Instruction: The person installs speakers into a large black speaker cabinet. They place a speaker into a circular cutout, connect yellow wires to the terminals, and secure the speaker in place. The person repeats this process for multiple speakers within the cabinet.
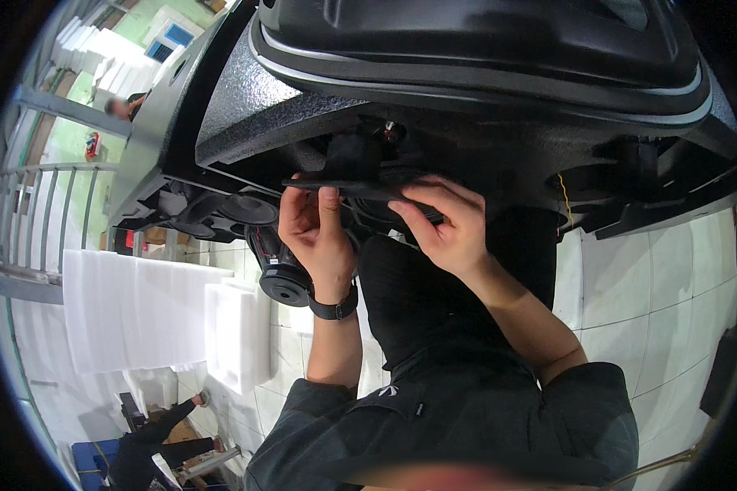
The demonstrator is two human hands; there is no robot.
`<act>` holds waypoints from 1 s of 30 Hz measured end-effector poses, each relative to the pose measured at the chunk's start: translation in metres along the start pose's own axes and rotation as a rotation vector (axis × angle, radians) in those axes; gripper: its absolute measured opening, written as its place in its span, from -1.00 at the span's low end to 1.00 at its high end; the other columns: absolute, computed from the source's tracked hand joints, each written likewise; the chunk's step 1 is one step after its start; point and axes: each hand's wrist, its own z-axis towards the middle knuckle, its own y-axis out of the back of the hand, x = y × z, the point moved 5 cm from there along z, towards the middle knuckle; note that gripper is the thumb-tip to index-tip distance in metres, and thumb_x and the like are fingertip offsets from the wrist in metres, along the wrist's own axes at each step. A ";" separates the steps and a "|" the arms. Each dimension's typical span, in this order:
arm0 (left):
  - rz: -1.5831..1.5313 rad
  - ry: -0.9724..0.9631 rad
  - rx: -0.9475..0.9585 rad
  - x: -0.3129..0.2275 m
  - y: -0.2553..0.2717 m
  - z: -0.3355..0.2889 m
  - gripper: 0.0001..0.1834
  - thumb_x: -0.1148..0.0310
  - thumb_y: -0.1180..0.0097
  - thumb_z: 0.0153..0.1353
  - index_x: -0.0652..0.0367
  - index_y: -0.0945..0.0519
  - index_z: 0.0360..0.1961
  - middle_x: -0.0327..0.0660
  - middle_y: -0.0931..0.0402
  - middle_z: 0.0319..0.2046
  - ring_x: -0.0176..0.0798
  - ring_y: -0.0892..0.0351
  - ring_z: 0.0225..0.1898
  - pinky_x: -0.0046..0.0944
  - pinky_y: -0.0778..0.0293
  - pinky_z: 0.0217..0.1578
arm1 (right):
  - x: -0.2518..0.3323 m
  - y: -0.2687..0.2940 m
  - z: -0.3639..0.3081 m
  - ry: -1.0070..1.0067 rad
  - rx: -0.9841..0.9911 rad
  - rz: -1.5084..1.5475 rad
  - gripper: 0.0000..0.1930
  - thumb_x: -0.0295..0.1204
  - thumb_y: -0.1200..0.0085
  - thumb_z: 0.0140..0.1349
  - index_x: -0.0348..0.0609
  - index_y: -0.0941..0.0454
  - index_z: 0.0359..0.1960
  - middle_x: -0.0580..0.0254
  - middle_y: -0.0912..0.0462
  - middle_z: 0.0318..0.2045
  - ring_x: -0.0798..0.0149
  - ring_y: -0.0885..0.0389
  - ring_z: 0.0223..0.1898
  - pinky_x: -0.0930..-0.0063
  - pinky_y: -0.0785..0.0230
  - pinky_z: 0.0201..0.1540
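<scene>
The left hand (319, 239) pinches the left end of a thin black panel (352, 186) between thumb and curled fingers. The panel lies along the fingertips' far side. The right hand (450, 229) (thumb and forefinger slightly parted) is at its right end; grip cannot be determined.

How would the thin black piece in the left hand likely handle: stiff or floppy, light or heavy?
The thin black piece is probably fairly stiff, as its edge runs nearly straight without sagging. It seems likely light, being slim and pinched by the left hand's thumb and fingers.
</scene>
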 end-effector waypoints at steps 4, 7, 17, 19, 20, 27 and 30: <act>0.081 -0.056 0.011 -0.013 -0.010 0.000 -0.74 0.56 -0.21 0.35 0.32 -0.57 0.05 -0.22 -0.63 -0.12 -0.42 -0.58 -0.13 -0.42 -0.52 -0.11 | -0.013 -0.001 -0.008 -0.161 0.054 0.006 -0.80 -0.67 -0.38 0.12 -0.36 -0.60 -0.26 0.04 -0.76 -0.25 0.28 -0.77 -0.22 0.49 -0.61 -0.16; 0.263 -0.251 0.045 -0.032 -0.018 0.005 -0.77 0.64 -0.23 0.30 0.36 -0.61 -0.02 -0.19 -0.64 -0.19 -0.41 -0.58 -0.20 -0.45 -0.49 -0.19 | -0.022 -0.006 -0.013 -0.260 0.040 0.071 -0.79 -0.63 -0.37 0.16 -0.30 -0.57 -0.23 0.06 -0.76 -0.27 0.27 -0.79 -0.23 0.49 -0.60 -0.20; 0.534 -0.550 0.096 -0.063 -0.035 0.006 -0.58 0.75 -0.27 -0.02 0.22 -0.75 -0.09 -0.14 -0.71 -0.21 -0.15 -0.64 -0.29 -0.29 -0.53 -0.23 | -0.032 -0.028 -0.015 -0.376 0.016 0.400 -0.62 -0.70 -0.26 0.24 -0.43 -0.36 0.03 -0.12 -0.75 -0.16 0.18 -0.78 -0.10 0.41 -0.63 0.01; 0.494 -0.559 0.062 -0.060 -0.037 0.005 -0.58 0.73 -0.28 -0.02 0.20 -0.75 -0.08 -0.15 -0.71 -0.21 -0.14 -0.65 -0.27 -0.27 -0.53 -0.21 | -0.032 -0.028 -0.015 -0.367 0.049 0.388 -0.59 -0.71 -0.26 0.23 -0.43 -0.34 0.05 -0.12 -0.74 -0.17 0.17 -0.77 -0.10 0.37 -0.65 0.01; 0.466 -0.577 0.050 -0.059 -0.038 0.004 -0.58 0.72 -0.29 -0.01 0.19 -0.75 -0.07 -0.16 -0.71 -0.21 -0.14 -0.65 -0.26 -0.27 -0.53 -0.20 | -0.032 -0.027 -0.014 -0.352 0.059 0.385 -0.57 -0.72 -0.26 0.23 -0.43 -0.33 0.07 -0.13 -0.74 -0.18 0.16 -0.77 -0.10 0.35 -0.66 0.01; 0.448 -0.596 0.112 -0.053 -0.043 0.000 -0.54 0.60 -0.28 -0.10 0.07 -0.80 -0.09 -0.30 -0.72 -0.15 -0.18 -0.64 -0.16 -0.25 -0.62 -0.06 | -0.026 -0.018 -0.013 -0.251 0.152 0.182 -0.64 -0.72 -0.26 0.23 -0.38 -0.43 0.01 -0.01 -0.73 -0.17 0.22 -0.77 -0.10 0.41 -0.66 -0.01; 0.418 -0.619 0.121 -0.053 -0.042 0.003 -0.59 0.67 -0.28 -0.09 0.18 -0.79 -0.14 -0.19 -0.72 -0.20 -0.11 -0.67 -0.19 -0.24 -0.56 -0.13 | -0.028 -0.019 -0.013 -0.299 0.128 0.185 -0.66 -0.72 -0.28 0.21 -0.38 -0.48 -0.01 0.01 -0.73 -0.15 0.24 -0.76 -0.10 0.45 -0.65 -0.02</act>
